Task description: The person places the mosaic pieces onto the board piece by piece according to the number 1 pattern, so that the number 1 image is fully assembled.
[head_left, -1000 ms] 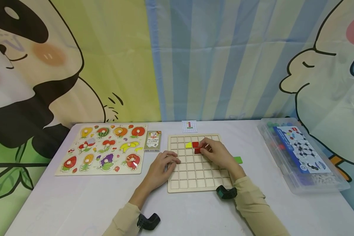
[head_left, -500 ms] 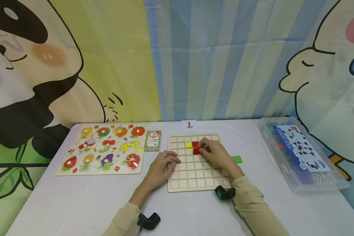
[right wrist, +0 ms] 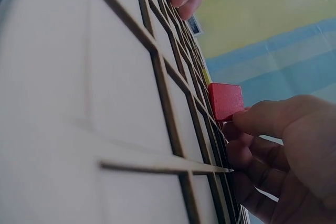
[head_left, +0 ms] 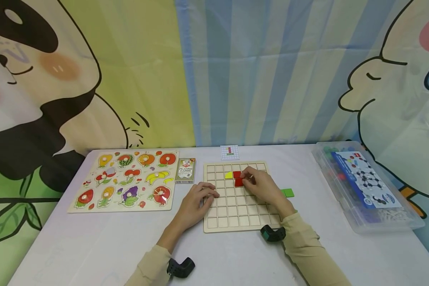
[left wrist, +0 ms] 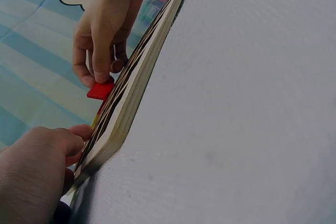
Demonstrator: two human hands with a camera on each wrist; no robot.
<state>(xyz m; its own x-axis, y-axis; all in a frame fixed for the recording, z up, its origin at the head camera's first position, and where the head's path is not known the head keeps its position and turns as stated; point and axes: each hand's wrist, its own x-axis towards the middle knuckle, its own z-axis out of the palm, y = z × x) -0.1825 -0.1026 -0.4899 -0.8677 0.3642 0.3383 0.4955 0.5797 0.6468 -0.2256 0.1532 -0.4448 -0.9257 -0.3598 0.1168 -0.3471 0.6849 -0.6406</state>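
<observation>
My right hand pinches a red square tile between thumb and fingers, tilted up close over the wooden grid board. Just behind it on the board lies another red tile, with a yellow tile to its left. My left hand rests with loosely bent fingers on the board's left edge. In the left wrist view, the thumb of my right hand lies on top of the held tile.
Green tile lies right of the board, partly behind my right wrist. A small pattern card lies beyond the board. To the left are a playing-card box and a fruit puzzle; a clear plastic case stands at right.
My right hand has shifted very slightly left with the red tile, uncovering more of the green tile beside the board. The left hand stays in place.
</observation>
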